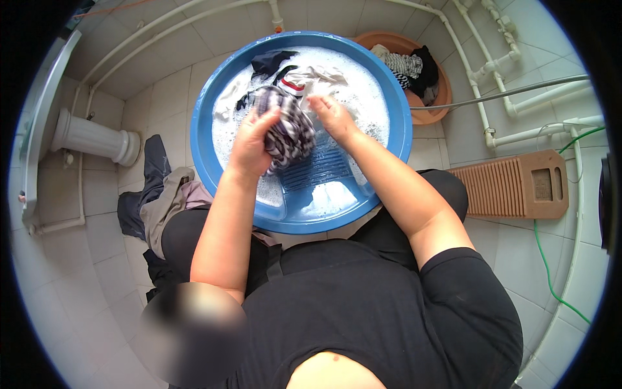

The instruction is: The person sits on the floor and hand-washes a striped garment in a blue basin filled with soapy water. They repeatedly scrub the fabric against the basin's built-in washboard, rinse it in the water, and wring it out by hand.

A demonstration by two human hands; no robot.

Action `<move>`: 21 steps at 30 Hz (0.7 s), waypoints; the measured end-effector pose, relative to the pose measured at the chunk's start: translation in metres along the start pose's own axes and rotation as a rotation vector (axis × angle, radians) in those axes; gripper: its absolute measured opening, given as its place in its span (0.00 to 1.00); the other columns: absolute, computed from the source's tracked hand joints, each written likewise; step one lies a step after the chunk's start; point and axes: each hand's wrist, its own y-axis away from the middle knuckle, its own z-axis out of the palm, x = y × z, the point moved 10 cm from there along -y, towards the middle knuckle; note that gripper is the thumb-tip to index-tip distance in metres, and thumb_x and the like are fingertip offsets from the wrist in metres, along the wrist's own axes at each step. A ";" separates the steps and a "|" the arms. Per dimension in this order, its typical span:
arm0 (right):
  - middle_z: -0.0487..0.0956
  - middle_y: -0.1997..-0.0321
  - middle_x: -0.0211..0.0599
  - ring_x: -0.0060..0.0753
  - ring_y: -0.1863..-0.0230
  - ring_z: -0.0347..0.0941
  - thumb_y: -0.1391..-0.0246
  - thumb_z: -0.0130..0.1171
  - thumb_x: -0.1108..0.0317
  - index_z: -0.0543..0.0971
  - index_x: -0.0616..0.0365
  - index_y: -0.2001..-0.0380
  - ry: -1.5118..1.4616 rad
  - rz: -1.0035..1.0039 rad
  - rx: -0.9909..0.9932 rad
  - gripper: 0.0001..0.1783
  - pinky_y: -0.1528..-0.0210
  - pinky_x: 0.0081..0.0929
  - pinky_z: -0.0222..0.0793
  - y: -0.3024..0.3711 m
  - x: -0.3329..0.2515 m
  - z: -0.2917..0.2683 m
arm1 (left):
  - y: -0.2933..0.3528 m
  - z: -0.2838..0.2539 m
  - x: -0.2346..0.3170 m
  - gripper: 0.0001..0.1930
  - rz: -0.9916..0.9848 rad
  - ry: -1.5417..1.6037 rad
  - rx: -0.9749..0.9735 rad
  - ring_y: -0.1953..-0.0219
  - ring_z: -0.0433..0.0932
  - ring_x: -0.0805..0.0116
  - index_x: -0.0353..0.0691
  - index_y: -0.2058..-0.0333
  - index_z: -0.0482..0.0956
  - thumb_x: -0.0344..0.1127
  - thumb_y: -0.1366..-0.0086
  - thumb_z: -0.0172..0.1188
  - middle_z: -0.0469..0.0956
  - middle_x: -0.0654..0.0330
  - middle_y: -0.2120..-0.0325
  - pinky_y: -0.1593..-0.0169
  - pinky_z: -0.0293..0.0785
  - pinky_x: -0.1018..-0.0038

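Note:
A plaid cloth in black, white and grey (289, 133) is bunched up above the ribbed washboard part (317, 170) of a large blue tub (202, 123). My left hand (253, 139) is closed on its left side, thumb laid over the top. To the right of the cloth, my right hand (334, 118) is held apart from it, fingers stretched out and nothing seen in them. White suds fill the tub. Behind the cloth lie a dark navy garment (271, 63) and a white garment with a red and black band (321, 79), partly in the foam.
An orange basin (443, 110) with black and white clothes stands behind the tub at the right. A brown washboard (512, 186) lies at my right. Dark and beige clothes (159, 204) are heaped at my left, near a white pedestal (91, 137). White pipes (473, 78) run along the walls.

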 end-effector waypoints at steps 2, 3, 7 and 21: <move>0.73 0.51 0.39 0.29 0.49 0.66 0.49 0.53 0.43 0.73 0.58 0.52 -0.003 0.188 -0.327 0.31 0.45 0.28 0.58 0.013 0.027 0.034 | 0.004 0.004 0.021 0.21 0.061 0.210 -0.017 0.54 0.74 0.60 0.34 0.50 0.67 0.40 0.38 0.51 0.75 0.53 0.56 0.47 0.68 0.64; 0.73 0.51 0.39 0.29 0.48 0.65 0.50 0.54 0.45 0.72 0.57 0.51 0.061 0.123 -0.410 0.31 0.45 0.28 0.58 0.022 0.019 0.045 | 0.005 0.004 0.031 0.22 0.082 0.274 -0.072 0.50 0.71 0.57 0.33 0.49 0.67 0.42 0.37 0.48 0.72 0.51 0.53 0.45 0.65 0.62; 0.75 0.63 0.29 0.21 0.58 0.67 0.52 0.59 0.55 0.75 0.57 0.61 -0.007 0.066 -0.509 0.19 0.53 0.21 0.61 0.020 0.011 0.055 | 0.008 -0.009 0.047 0.19 0.059 0.348 -0.075 0.54 0.75 0.58 0.34 0.51 0.69 0.39 0.37 0.47 0.75 0.52 0.56 0.47 0.68 0.63; 0.73 0.73 0.28 0.20 0.72 0.67 0.49 0.57 0.57 0.74 0.56 0.74 0.269 -0.089 -0.224 0.13 0.67 0.19 0.63 0.012 -0.048 0.033 | 0.020 0.009 0.002 0.21 0.444 -1.731 -0.118 0.58 0.73 0.55 0.37 0.59 0.73 0.30 0.56 0.57 0.76 0.52 0.64 0.50 0.67 0.65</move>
